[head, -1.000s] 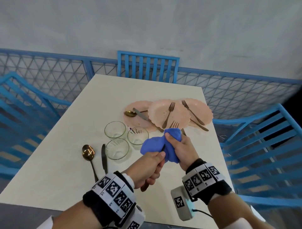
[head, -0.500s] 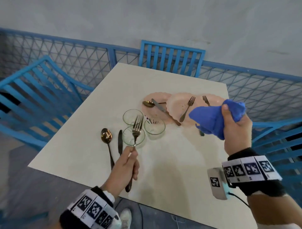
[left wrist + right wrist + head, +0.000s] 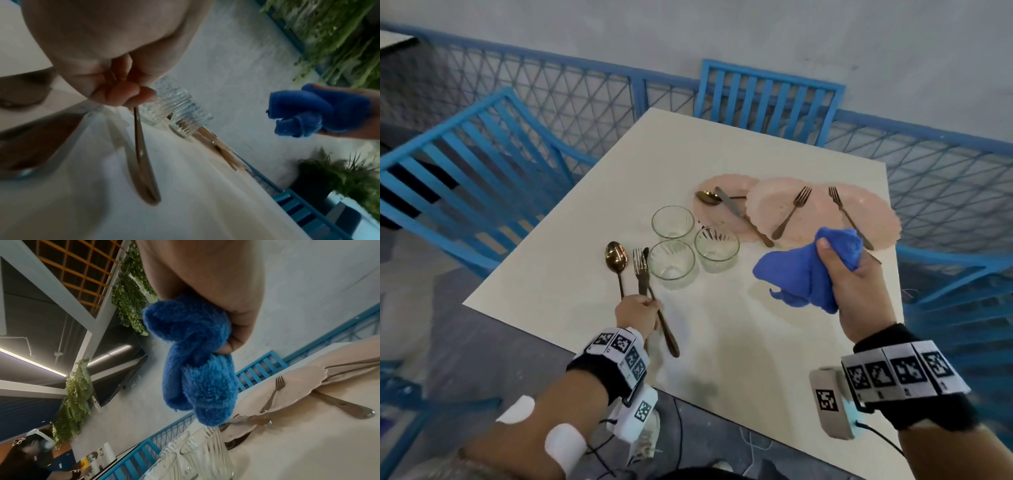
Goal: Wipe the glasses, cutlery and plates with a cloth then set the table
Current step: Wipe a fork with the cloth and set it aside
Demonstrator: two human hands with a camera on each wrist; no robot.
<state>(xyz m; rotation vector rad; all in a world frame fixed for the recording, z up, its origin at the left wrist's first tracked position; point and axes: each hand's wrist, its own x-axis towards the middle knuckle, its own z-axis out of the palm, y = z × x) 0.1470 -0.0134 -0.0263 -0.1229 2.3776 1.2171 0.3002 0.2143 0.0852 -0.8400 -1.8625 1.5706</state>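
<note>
Head view: my left hand (image 3: 637, 313) pinches a fork (image 3: 650, 297) by its handle, tines over the knife (image 3: 643, 274) just left of the three glasses (image 3: 672, 263), while my right hand (image 3: 854, 287) grips the bunched blue cloth (image 3: 804, 274) to their right. The step looks like laying this fork with the spoon (image 3: 616, 257); next I would release it and fetch cutlery from the pink plates (image 3: 784, 205) beyond the glasses.

A: The fork (image 3: 141, 155) is a blur from the left wrist, tines lost behind the left hand (image 3: 107, 48).
B: And the cloth (image 3: 804, 274) hides a fork handle (image 3: 868, 245) on the plates; the worktop (image 3: 722, 342) runs off the bottom edge.
</note>
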